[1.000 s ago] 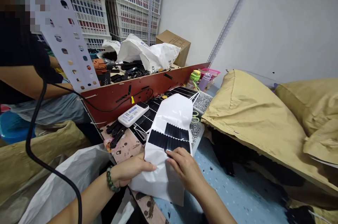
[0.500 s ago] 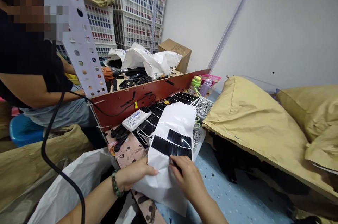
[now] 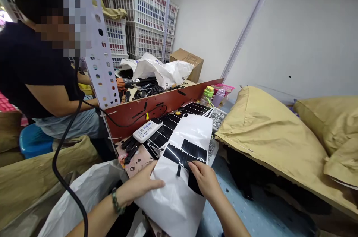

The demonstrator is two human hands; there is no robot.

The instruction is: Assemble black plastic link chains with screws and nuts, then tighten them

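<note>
A long white backing sheet (image 3: 179, 199) with rows of black, round-ended stickers (image 3: 194, 148) lies across the bench in front of me. My left hand (image 3: 141, 183) grips its left edge, thumb on top and fingers underneath; a green bead bracelet is on that wrist. My right hand (image 3: 206, 180) is closed at the lower row, thumb and forefinger pinching a black sticker piece (image 3: 193, 184) that hangs partly under the fingers. One short black strip (image 3: 178, 170) sits apart on the bare white part, between my hands.
More black sticker sheets (image 3: 167, 121) and a white box-shaped device (image 3: 147, 130) lie behind. A red board (image 3: 156, 99) divides the bench from a co-worker (image 3: 41, 69) with an orange power drill (image 3: 121, 83). Tan sacks (image 3: 268, 117) bulge at right; a black cable (image 3: 63, 177) hangs at left.
My right hand has moved slightly right along the lower sticker row, and a black piece now shows under it. A short strip now shows separately on the sheet. The view has shifted a little.
</note>
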